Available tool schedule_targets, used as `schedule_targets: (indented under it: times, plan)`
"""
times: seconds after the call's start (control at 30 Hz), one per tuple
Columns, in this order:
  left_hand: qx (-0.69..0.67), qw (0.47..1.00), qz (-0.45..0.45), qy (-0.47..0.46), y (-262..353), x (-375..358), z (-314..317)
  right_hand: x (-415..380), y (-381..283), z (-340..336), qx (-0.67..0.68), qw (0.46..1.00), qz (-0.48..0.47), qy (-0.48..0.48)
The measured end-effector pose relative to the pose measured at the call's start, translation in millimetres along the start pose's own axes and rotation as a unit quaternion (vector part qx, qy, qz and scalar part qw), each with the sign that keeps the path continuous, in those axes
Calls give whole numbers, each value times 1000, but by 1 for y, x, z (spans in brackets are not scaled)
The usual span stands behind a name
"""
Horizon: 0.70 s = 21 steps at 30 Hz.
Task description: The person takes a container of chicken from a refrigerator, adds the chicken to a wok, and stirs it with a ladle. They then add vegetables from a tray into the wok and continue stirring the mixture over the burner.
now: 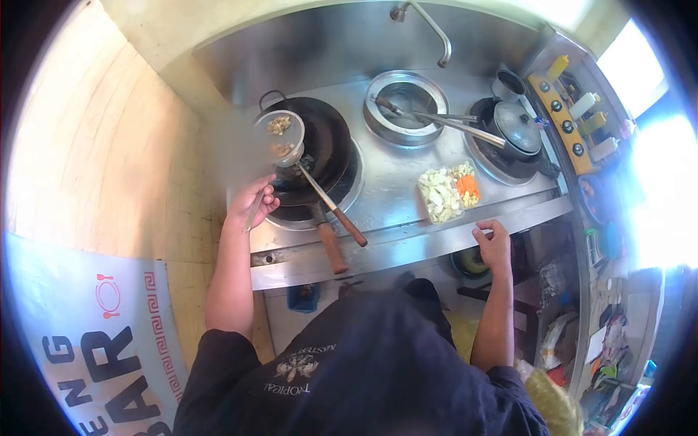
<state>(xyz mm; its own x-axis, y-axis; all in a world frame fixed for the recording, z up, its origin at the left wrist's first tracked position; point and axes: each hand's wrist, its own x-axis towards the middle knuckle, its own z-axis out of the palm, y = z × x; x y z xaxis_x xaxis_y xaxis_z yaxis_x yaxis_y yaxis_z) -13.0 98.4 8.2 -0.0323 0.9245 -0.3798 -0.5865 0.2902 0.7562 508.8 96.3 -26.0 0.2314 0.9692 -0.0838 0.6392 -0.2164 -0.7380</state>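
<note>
My left hand (254, 203) is closed beside the left burner, its fingers curled round a thin stick-like handle (253, 212) whose far end I cannot make out. Close to it, a ladle (293, 157) with a wooden-tipped handle rests across the dark wok (327, 145). A round strainer (294, 129) holding browned pieces of food (278, 126) also sits over the wok. My right hand (495, 247) is loosely curled at the counter's front edge, with nothing visible in it. Just beyond it stands a clear tray (441, 218) with chopped white vegetables (440, 192) and orange carrot pieces (467, 187).
A steel pot (374, 120) with long-handled tools across it stands at the back middle. On the right burner is a lidded pot (518, 127). Squeeze bottles (584, 105) line the right shelf, and a faucet (440, 36) overhangs the counter. A wooden wall (123, 138) borders the left.
</note>
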Motion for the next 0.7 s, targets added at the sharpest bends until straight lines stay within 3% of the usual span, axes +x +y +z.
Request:
schedule_targets:
  times: [0.07, 0.13, 0.17, 0.23, 0.27, 0.3, 0.37, 0.4, 0.47, 0.5, 0.57, 0.7]
  plan:
    - [27, 995, 6, 92, -5, -1, 7, 0, 14, -6, 0, 1000, 2, -3]
    - [-1, 998, -17, 59, -17, 21, -29, 13, 26, -17, -44, 998, 26, -36]
    - [-28, 998, -52, 22, -24, 33, -41, 19, 42, -13, -7, 999, -50, 4]
    - [2, 999, -35, 38, -27, 25, -19, 35, 60, -18, 12, 994, -108, 10]
    - [1, 999, -26, 38, -32, 25, -16, 44, 60, -28, -19, 996, -73, -52]
    - [14, 999, -16, 32, -33, 20, -4, 51, 53, -38, -83, 991, -46, -90]
    - [37, 991, -3, 126, -42, 15, 17, 66, 66, -36, 18, 991, -101, -81]
    - [37, 991, -2, 126, -49, 12, 33, 73, 70, -39, 19, 991, -102, -81]
    - [3, 989, 30, 146, -55, 9, 69, 90, 75, -51, 55, 974, -118, -186]
    - [2, 988, 34, 152, -61, 7, 86, 99, 78, -59, 57, 972, -122, -191]
    - [31, 991, 40, 120, -70, 4, 119, 115, 86, -74, 5, 949, -78, -307]
    - [20, 993, 30, 108, -79, -10, 223, 140, 107, -118, -2, 939, -45, -341]
